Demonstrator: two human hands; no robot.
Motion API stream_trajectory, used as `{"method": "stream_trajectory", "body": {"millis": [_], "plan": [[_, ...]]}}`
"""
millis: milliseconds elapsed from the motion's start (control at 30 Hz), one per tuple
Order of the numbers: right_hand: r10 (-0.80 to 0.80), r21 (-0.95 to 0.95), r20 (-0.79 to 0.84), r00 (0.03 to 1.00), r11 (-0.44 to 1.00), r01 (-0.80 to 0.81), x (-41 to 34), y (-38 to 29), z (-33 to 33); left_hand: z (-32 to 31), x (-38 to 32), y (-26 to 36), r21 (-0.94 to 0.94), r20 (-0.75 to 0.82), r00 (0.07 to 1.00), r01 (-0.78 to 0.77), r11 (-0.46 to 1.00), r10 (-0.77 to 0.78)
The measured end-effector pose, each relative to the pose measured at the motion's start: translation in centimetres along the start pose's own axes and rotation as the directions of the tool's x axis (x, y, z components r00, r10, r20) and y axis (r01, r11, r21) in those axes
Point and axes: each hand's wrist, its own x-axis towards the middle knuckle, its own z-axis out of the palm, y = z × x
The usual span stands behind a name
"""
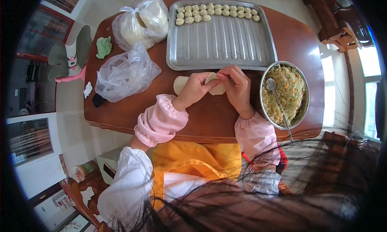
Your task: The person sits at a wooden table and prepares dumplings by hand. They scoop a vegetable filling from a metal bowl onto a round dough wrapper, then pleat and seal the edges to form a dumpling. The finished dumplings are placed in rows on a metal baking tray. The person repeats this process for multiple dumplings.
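Observation:
A round dough wrapper (211, 77) is held up between my two hands, over the table. My left hand (196, 88) grips it with thumb and fingers from the left. The fingertips of my right hand (237, 85) pinch its right edge. Whether anything lies inside the wrapper cannot be seen. Below the hands, more pale dough wrappers (180, 84) lie on the wood, partly covered by my left hand. To the right of my right hand stands a steel bowl (262, 109) of chopped filling (285, 91), with a metal spoon (279, 105) resting in it.
Behind my hands lies a ribbed metal tray (211, 47) with rows of pleated dumplings (218, 11) along its far side. Left are a tied bag of dough (142, 23), a crumpled plastic bag (125, 76) and a green cloth (104, 47). All stand on a brown wooden table (208, 120).

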Motion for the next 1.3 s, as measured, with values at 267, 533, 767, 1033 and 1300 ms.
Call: {"method": "stream_trajectory", "body": {"millis": [267,533,767,1033,1300], "plan": [[0.126,0.035,0.011,0.992,0.991,-0.127,0.22,-0.22,-0.10,0.12,-0.10,-0.14,-0.023,-0.086,0.995,-0.043,0.999,0.041],[0.071,0.017,-0.032,0.997,0.997,-0.071,0.30,-0.37,0.08,-0.19,-0.10,0.19,0.021,-0.042,0.999,-0.010,1.000,0.011],[-0.015,-0.024,0.026,1.000,1.000,0.015,0.17,0.00,0.05,-0.19,0.01,-0.22,-0.035,-0.060,0.998,-0.019,0.999,0.017],[0.173,0.006,0.030,0.985,0.985,-0.173,0.16,-0.26,-0.16,-0.30,0.04,-0.47,0.039,-0.089,0.996,-0.007,0.999,0.010],[-0.038,-0.007,0.031,0.999,0.999,0.039,0.09,0.24,0.07,-0.22,0.15,0.09,0.006,0.007,0.997,0.076,0.997,-0.076]]}}
